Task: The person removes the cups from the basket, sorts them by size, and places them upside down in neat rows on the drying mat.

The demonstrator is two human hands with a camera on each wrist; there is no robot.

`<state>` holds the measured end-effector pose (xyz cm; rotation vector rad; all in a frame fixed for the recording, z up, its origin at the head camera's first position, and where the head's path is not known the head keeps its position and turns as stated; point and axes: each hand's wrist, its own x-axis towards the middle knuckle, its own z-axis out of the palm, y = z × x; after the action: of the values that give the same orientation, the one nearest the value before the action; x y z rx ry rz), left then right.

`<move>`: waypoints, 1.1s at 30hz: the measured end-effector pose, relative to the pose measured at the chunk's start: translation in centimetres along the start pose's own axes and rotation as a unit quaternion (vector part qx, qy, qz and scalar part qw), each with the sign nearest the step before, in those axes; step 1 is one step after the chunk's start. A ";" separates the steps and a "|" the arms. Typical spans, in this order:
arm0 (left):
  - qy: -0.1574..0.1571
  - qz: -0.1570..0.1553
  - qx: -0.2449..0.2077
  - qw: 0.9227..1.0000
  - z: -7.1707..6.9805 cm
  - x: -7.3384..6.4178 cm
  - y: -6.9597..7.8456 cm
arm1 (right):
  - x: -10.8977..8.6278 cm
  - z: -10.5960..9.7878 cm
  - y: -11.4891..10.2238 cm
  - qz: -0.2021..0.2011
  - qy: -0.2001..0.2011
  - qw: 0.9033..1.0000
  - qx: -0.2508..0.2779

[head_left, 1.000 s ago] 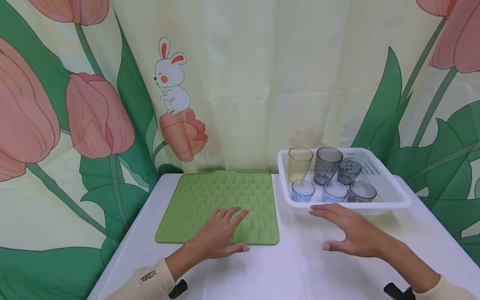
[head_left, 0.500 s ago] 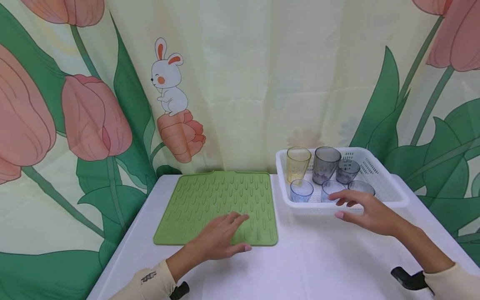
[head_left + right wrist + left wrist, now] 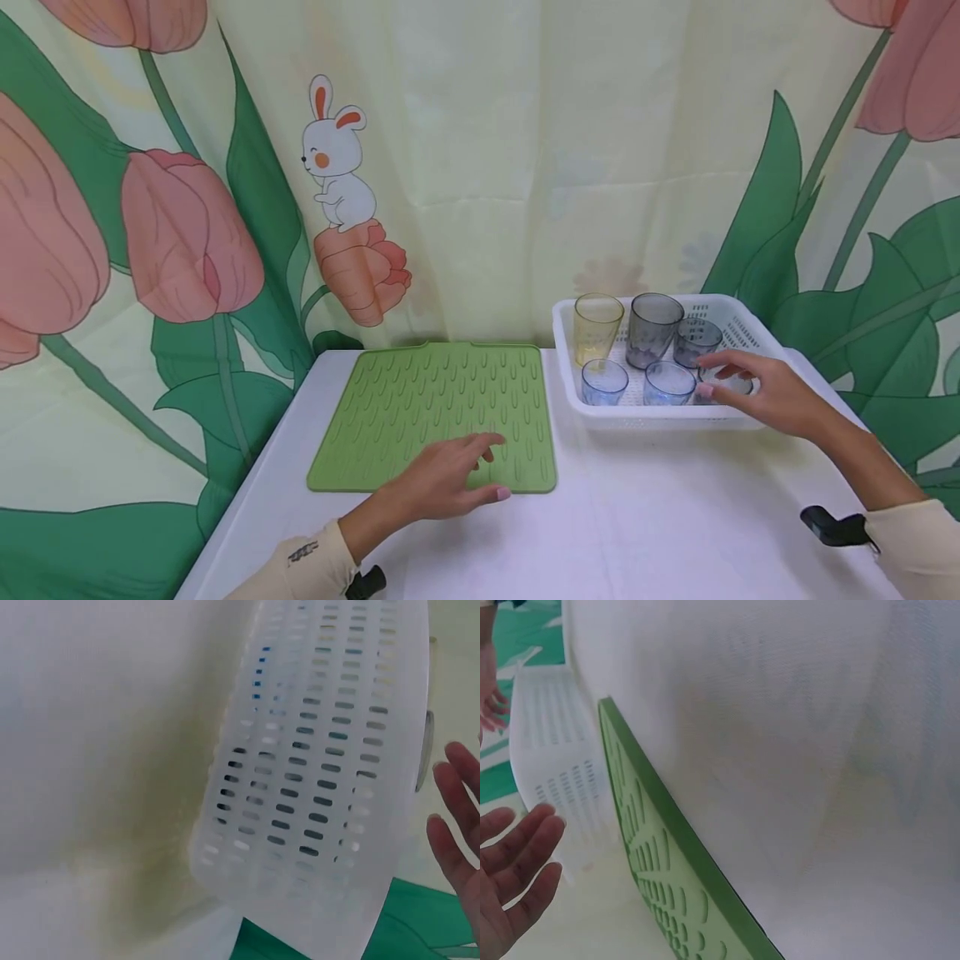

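My right hand [image 3: 776, 396] reaches over the front rim of a white plastic basket [image 3: 637, 419], fingers and thumb spread at the mouth of a short grey glass [image 3: 738, 386] that they partly hide. In the right wrist view a gap shows between these fingers and the rim. Beside that glass stand two short blue glasses [image 3: 670, 384]. Behind are a tall yellow glass [image 3: 597, 329], a tall grey glass [image 3: 654, 333] and another short grey glass [image 3: 696, 343]. My left hand [image 3: 442, 479], loosely bent and holding nothing, hovers by the front edge of a green ridged mat [image 3: 420, 392].
A white cloth covers the table [image 3: 600, 533]. The mat lies left of the basket. A curtain [image 3: 480, 167] printed with tulips and a rabbit hangs right behind both. A black wrist mount [image 3: 834, 528] juts out below my right sleeve.
My right hand has moved rightward and forward, from before the basket to over the front-right grey glass. My left hand has barely shifted; its fingers bend more. The glasses stay in place.
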<state>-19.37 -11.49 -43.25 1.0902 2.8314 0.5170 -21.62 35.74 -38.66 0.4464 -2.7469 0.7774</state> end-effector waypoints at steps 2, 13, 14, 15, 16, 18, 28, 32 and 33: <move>-0.004 -0.003 -0.008 1.000 0.0 0.1 0.1 | 0.3 -0.2 0.6 0.021 -0.014 1.000 -0.001; -0.020 -0.001 -0.013 1.000 0.1 0.4 0.3 | 2.2 -0.3 3.1 0.090 -0.099 0.990 -0.048; -0.021 -0.002 -0.013 1.000 0.1 0.4 0.3 | 2.3 -0.3 3.3 0.094 -0.105 0.989 -0.049; -0.022 -0.002 -0.012 1.000 0.1 0.5 0.3 | 2.3 -0.3 3.5 0.099 -0.112 0.988 -0.050; -0.023 -0.002 -0.012 1.000 0.2 0.5 0.3 | 2.3 -0.2 3.7 0.103 -0.117 0.987 -0.050; -0.026 -0.002 -0.012 1.000 0.2 0.6 0.3 | 2.3 -0.2 4.2 0.109 -0.126 0.985 -0.050; -0.029 0.002 0.000 1.000 0.4 0.9 0.5 | 2.4 0.3 6.0 0.130 -0.156 0.978 -0.039; -0.026 0.007 0.009 1.000 0.5 1.1 0.5 | 2.5 0.4 6.4 0.139 -0.160 0.977 -0.020; -0.026 0.008 0.011 1.000 0.5 1.1 0.5 | 2.5 0.3 6.5 0.141 -0.161 0.977 -0.016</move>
<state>-19.80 -10.21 -43.51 1.1151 2.7925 0.4543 -26.35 40.29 -41.16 0.1882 -3.1692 0.7835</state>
